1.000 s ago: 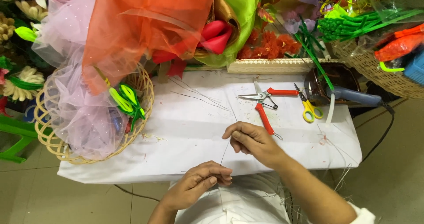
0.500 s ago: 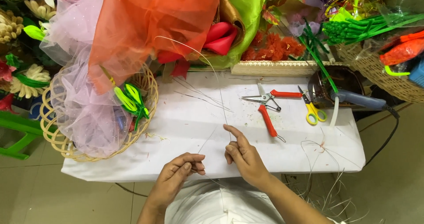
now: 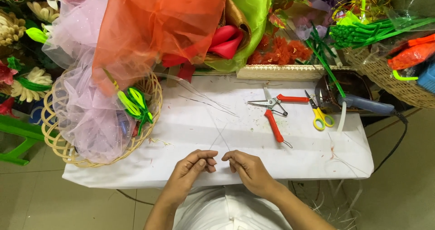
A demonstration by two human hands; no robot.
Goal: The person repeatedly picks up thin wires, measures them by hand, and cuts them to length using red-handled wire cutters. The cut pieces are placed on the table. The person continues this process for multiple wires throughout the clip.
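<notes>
Both hands meet at the near edge of the white tabletop [image 3: 190, 121]. The left hand [image 3: 192, 166] and the right hand [image 3: 247, 169] sit close together, fingertips pinched on thin wires [image 3: 219, 137] that cross just above the knuckles and run away from the person. The wires look bare and only crossed, so the work appears to be at an early stage; nothing finished lies near the hands.

Taking the hands as the landmark: beyond them more loose wire strands [image 3: 204, 98] lie on the cloth. Beyond and to their right rest the red-handled snips [image 3: 272, 112], then the yellow-handled scissors [image 3: 319, 114] and a glue gun [image 3: 362, 105]. To their left stands a wicker basket [image 3: 59, 144] filled with pink tulle [image 3: 86, 112], with orange tulle [image 3: 158, 26] above it.
</notes>
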